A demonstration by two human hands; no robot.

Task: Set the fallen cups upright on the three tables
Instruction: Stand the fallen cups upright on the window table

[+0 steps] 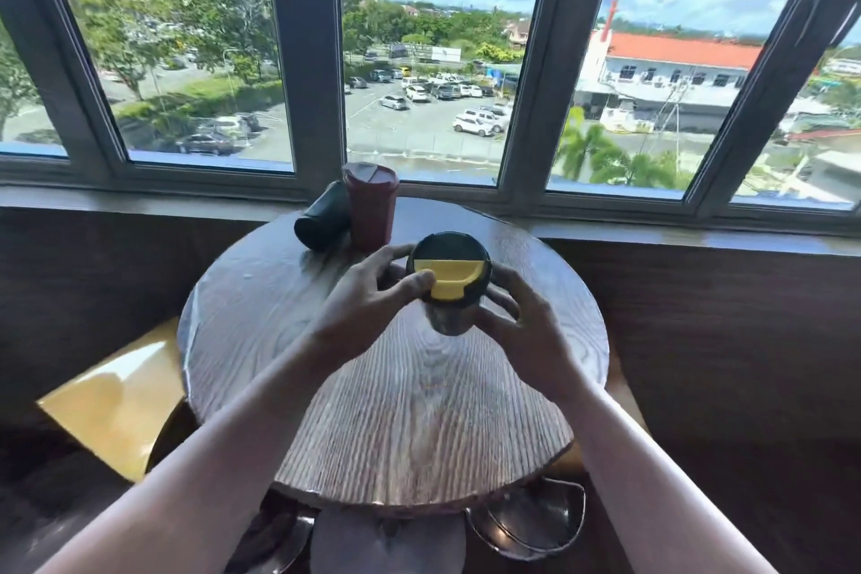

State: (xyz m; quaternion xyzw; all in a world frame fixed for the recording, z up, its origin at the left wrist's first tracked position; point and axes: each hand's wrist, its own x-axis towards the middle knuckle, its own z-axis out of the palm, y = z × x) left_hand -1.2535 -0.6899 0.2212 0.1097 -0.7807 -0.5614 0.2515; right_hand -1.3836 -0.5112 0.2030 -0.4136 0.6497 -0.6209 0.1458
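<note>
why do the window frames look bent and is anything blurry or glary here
Head view: the wide-angle lens bows the window frames outward; daylight puts glare on the table; the cup with the yellow lid and both hands, left and right, look slightly soft.

Yellow seat (112, 392) beside table; windows (419, 61) over car park.

Three cups (448, 282) — perhaps one table (396, 410)
</note>
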